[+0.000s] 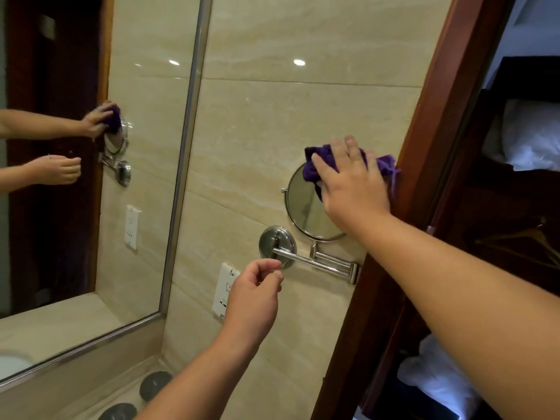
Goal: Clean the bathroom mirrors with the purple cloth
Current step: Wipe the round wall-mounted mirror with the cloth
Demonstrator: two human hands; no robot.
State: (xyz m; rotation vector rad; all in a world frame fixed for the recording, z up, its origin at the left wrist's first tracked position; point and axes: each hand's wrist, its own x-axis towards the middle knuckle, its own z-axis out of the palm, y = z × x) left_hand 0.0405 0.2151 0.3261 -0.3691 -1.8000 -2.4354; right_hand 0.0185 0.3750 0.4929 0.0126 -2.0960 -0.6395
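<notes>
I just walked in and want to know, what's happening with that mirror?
A person is cleaning the small round mirror on the wall. The right hand presses a purple cloth flat against the mirror's upper right part. The left hand is raised close to the metal arm that holds the mirror, fingers curled, holding nothing I can see. The big mirror to the left shows both hands reflected.

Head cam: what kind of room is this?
Probably a hotel bathroom: a large framed wall mirror, a round swing-arm mirror on glossy beige wall tiles, and next to them an open closet holding a hanger and white bedding.
</notes>
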